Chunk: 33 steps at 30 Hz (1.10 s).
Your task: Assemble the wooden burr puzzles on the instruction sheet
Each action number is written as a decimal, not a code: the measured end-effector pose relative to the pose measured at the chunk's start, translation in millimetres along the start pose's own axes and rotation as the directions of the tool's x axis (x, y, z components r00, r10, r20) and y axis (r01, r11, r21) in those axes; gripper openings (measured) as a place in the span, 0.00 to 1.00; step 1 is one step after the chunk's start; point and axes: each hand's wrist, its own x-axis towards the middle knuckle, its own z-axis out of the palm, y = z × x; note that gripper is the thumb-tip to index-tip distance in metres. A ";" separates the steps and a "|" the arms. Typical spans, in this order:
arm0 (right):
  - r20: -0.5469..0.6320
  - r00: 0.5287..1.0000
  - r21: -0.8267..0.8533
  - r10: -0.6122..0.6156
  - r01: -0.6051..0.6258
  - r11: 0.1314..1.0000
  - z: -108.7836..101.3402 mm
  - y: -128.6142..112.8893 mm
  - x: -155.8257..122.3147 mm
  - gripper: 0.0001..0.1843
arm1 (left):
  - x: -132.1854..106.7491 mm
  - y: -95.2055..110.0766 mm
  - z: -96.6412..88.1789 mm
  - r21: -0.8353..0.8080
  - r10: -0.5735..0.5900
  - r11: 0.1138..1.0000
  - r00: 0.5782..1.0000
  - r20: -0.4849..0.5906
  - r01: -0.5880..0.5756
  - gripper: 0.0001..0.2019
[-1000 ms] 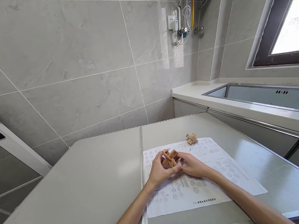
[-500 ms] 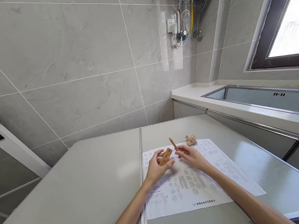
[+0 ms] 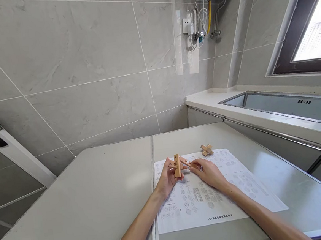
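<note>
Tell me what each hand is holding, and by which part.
Left hand: crossed wooden pieces, by their left side. Right hand: a wooden stick, by its right end.

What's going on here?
A person's left hand holds crossed wooden puzzle pieces; the right hand grips another wooden bar, angled toward them. Whether it touches them is unclear. Below lies a printed diagram sheet on the table, with a separate wooden cross at its far edge.

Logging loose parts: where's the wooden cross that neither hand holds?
Head view, right of centre: the wooden cross sits at the far edge of the printed sheet, beyond the right hand.
</note>
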 end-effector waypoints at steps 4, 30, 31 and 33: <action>-0.020 0.999 -0.075 -0.036 0.034 0.997 6.3 5.6 -1.3 0.14 | -2.3 1.8 3.0 0.103 0.034 0.994 0.997 0.064 -0.041 0.34; -0.028 0.957 0.275 -0.288 0.284 0.918 3.6 -33.2 -12.4 0.21 | -6.7 -22.6 8.5 0.230 0.129 0.965 0.992 -0.004 -0.125 0.30; -0.020 0.961 0.291 -0.276 0.270 0.918 4.7 -33.0 -12.3 0.21 | -7.5 -23.2 9.5 0.230 0.127 0.965 0.992 0.010 -0.126 0.30; -0.029 0.968 0.299 -0.250 0.248 0.922 6.0 -31.4 -11.5 0.19 | -8.2 -24.1 10.6 0.237 0.121 0.964 0.993 0.010 -0.120 0.29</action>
